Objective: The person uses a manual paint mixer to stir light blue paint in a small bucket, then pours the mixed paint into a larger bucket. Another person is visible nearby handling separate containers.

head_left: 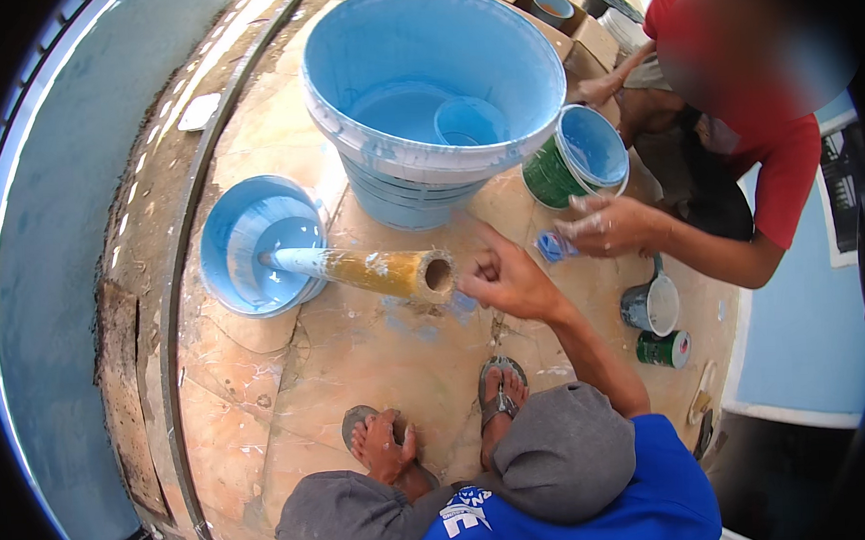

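My right hand [512, 278] is held over the tiles, just right of a bamboo tube [384, 270]. Its index finger points forward toward the large bucket, the other fingers are bent, and it holds nothing. The tube leans out of a small pail [221, 243] of light blue paint; its hollow end faces my hand, and its far part is coated blue. Down by my left sandalled foot, my left hand [390, 453] rests with loosely parted fingers and nothing visible in them. Ahead stands a large paint-coated bucket [400, 180] with blue paint and a smaller blue container [467, 122] inside.
At the right, a co-worker in a red shirt [786, 177] reaches a hand [609, 226] near a small blue item [553, 246]. Beside them stand a green-sided bucket [556, 175], a paint-stained dipper [651, 307] and a green can [663, 349]. A dark raised edge [178, 310] runs along the left.
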